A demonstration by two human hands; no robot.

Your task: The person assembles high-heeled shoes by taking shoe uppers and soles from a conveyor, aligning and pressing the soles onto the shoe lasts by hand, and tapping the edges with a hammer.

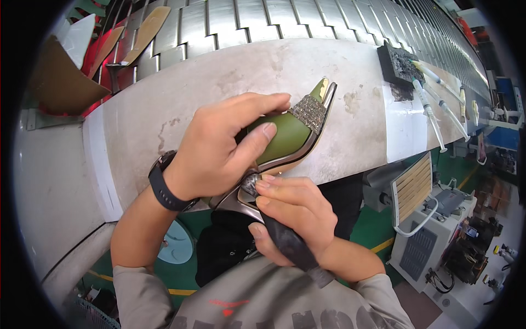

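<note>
A high-heeled shoe with a glittery strap is built around a green shoe last, its toe toward the far right. My left hand, with a dark band on the wrist, wraps over the back part of the last and holds the shoe. Below it, my right hand grips a dark, elongated tool. The tool's rounded grey end is at the underside of the shoe by the heel, close to my left hand. Its exact kind is unclear, and my hands partly hide the shoe's back.
Metal conveyor slats run behind the pale worktop. At right, several syringes lie near a black block. Brown sole-shaped pieces stand at far left. A slatted wooden seat back and a light-blue round stool are below.
</note>
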